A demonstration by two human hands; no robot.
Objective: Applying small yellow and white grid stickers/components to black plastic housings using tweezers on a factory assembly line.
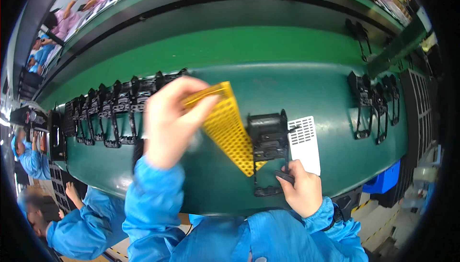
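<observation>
My left hand (175, 113) is closed on the top edge of a yellow sheet (229, 130), which is covered in rows of small cells or holes. The sheet hangs tilted above the green table, its lower corner by a black plastic frame (268, 135). That frame lies in front of me, with a solid upper part and thin open legs. My right hand (303, 188), low beside the frame, pinches a short dark flat piece (284, 176) whose kind I cannot make out. Just behind it lies a white sheet (306, 152) with rows of dark slots.
A row of similar black frames (115, 111) stands along the left of the green table (220, 195). Several more frames (371, 106) are at the right, near a green post (400, 51). A co-worker in a blue sleeve (91, 223) sits close on my left. A blue bin (383, 178) is at the right.
</observation>
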